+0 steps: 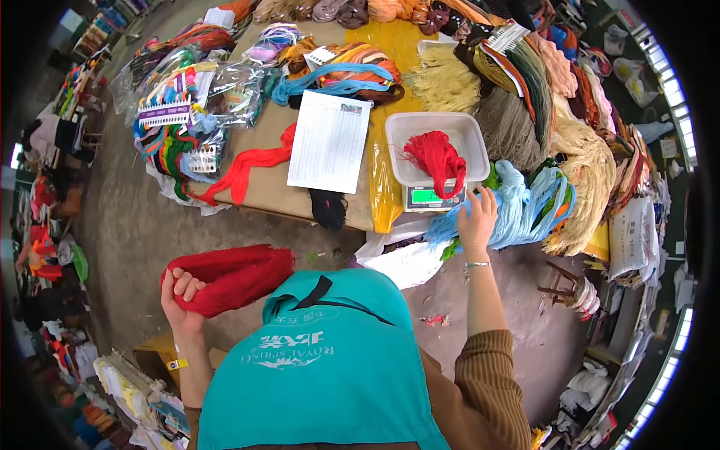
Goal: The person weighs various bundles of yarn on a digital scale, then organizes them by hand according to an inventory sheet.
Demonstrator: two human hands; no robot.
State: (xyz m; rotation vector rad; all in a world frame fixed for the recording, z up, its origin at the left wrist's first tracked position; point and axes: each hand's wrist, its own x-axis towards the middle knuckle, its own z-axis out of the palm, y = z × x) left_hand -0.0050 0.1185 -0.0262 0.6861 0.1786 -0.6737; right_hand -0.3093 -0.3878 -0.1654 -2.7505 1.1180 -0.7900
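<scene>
My left hand (182,289) is closed round a thick dark red skein of thread (232,277), held out to the left of my apron, away from the table. On a digital scale (450,201) with a lit green display sits a white plastic tub (395,161). Inside the tub is a bundle of bright red thread (435,159), and its end hangs over the front rim toward the display. My right hand (478,217) is at the scale's right front corner, fingers stretched out and holding nothing, over light blue skeins (517,206).
A printed sheet (330,142) lies left of the tub, over a red skein (251,165). Bagged threads and colour cards (169,112) cover the table's left end. Cream skeins (589,176) hang off its right side. A small stool (562,289) stands on the floor to the right.
</scene>
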